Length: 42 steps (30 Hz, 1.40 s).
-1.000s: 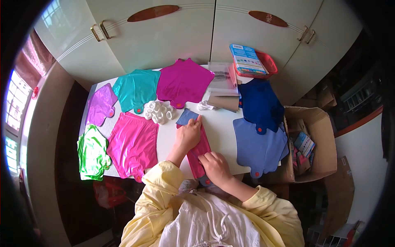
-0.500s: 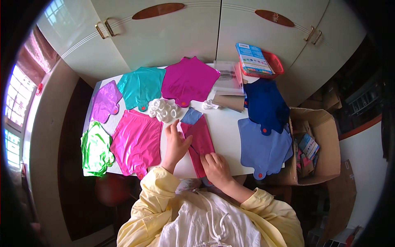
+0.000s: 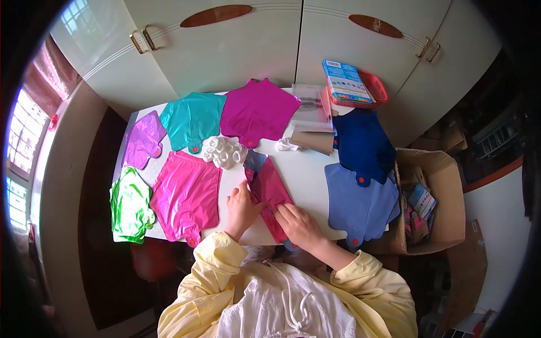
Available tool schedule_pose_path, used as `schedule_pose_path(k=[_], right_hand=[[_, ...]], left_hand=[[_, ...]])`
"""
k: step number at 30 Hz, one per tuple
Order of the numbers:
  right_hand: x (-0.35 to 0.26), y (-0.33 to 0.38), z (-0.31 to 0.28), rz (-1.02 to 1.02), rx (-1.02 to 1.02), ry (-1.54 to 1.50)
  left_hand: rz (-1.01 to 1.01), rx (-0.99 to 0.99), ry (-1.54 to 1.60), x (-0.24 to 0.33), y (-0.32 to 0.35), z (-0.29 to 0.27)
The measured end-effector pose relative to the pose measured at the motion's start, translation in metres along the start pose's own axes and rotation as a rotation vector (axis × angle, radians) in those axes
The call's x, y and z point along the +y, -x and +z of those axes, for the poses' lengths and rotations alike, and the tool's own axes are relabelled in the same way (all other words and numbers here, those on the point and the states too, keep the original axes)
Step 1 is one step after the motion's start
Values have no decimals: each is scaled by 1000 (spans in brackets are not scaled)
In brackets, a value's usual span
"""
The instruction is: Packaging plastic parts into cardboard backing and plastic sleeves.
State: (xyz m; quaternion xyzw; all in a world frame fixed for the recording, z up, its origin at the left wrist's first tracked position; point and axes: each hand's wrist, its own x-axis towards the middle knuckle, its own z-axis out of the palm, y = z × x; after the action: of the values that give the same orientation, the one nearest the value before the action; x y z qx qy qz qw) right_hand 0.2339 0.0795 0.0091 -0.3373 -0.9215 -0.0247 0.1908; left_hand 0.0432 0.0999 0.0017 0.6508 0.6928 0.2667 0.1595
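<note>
A dark pink foil balloon (image 3: 269, 187), folded into a narrow strip, lies in front of me with a blue-grey foil piece (image 3: 256, 162) showing at its far end. My left hand (image 3: 241, 207) pinches the strip's left edge, with thumb and fingers closed together. Lower on the right side, my right hand (image 3: 300, 226) grips the same strip with curled fingers. Beyond my left hand sits a heap of white ribbon rolls (image 3: 224, 152). A flat bright pink foil balloon (image 3: 187, 191) is spread to the left.
More flat foil balloons ring the white table (image 3: 307, 186): green (image 3: 131, 205), lilac (image 3: 145, 138), teal (image 3: 193, 120), magenta (image 3: 259, 111), navy (image 3: 366, 141) and blue-grey (image 3: 360, 200). Clear bags (image 3: 311, 107) and a red basket (image 3: 376, 89) stand behind; a cardboard box (image 3: 448, 197) is at right.
My left hand has come down from above the table onto the strip's left edge and closed on it. The strip's far end has shifted, its blue-grey part now partly covered by pink.
</note>
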Motion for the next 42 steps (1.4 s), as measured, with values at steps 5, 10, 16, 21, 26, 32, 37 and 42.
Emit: schedule_pose_path(k=[5,10,16,21,26,32,37,42], right_hand=[[3,1,-1,-40,-23,-8],[4,0,-1,-8,-4,-107],[-6,-8,8,183,3,-206],[-12,-4,11,164,41,-127],[-8,-4,15,157,157,-207],[-5,-1,18,169,104,-284],[-8,-1,16,222,91,-261],[-10,0,15,276,93,-160]], left_hand=[[0,-149,-97,10,-2,-13],[50,-80,-99,6,1,-7],[30,-86,-76,6,4,-5],[46,-62,-64,7,5,-4],[43,-38,-50,5,8,-3],[45,-53,-21,3,7,-3],[50,-51,-11,-1,7,-1],[72,-36,5,-2,7,0]])
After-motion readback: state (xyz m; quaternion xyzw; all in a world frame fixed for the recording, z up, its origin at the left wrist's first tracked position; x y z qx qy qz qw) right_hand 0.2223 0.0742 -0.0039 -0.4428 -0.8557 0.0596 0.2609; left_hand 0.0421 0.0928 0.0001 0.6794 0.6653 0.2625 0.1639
